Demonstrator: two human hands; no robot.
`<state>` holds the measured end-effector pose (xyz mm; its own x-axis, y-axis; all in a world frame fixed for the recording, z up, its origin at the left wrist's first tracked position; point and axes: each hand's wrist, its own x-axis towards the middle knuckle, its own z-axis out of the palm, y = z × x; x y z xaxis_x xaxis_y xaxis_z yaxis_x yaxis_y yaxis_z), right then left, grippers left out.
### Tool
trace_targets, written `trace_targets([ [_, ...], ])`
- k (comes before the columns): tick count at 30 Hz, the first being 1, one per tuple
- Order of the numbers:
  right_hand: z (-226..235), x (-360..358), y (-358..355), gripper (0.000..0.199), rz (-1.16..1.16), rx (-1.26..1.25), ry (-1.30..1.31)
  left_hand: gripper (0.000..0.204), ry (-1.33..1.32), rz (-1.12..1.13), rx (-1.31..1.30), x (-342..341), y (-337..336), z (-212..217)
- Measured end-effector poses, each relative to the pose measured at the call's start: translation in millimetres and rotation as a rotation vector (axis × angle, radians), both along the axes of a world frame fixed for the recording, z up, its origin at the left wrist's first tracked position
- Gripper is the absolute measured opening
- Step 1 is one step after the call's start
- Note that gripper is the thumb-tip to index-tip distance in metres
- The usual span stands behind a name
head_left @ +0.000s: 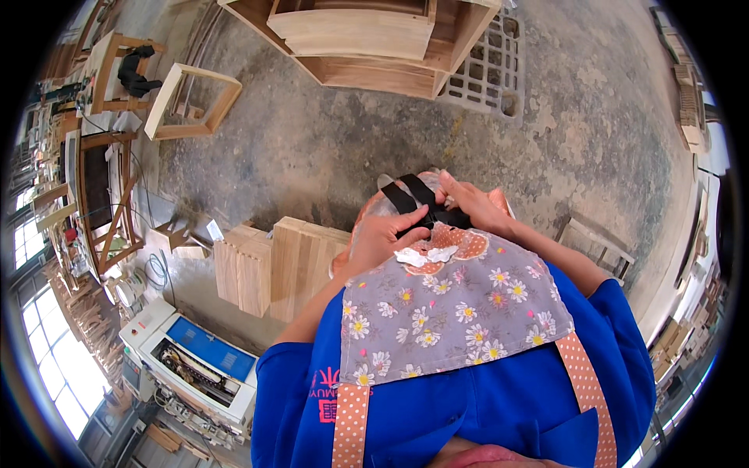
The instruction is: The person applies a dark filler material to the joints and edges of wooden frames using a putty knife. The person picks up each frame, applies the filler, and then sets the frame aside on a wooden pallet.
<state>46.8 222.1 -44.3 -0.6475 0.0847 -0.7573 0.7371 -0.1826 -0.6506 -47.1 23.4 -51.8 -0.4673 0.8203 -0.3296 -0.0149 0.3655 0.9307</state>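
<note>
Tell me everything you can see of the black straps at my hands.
The black straps are flat bands that look like woven fabric. Two run roughly side by side, slanting toward a dark bunched part between the left hand and right hand, which both seem to touch them. They lie just beyond the flowered apron. Any buckle is hidden.

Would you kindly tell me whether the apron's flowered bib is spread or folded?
Spread: the flowered bib lies open across the blue shirt, its wide edge stretching from one dotted strap to the other.
</note>
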Motion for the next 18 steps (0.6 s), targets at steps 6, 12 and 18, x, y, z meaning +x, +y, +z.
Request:
trace_targets([
  [6,4,-4,-10,0.061,0.171,0.262,0.152,0.036,0.067,0.002,0.025,-1,11,7],
  [12,18,-9,-3,0.052,0.04,0.152,0.006,0.037,-0.242,0.093,-0.051,-4,15,9],
  [18,15,13,11,0.025,0.147,-0.202,0.196,0.046,-0.27,0.134,-0.047,-5,14,2],
])
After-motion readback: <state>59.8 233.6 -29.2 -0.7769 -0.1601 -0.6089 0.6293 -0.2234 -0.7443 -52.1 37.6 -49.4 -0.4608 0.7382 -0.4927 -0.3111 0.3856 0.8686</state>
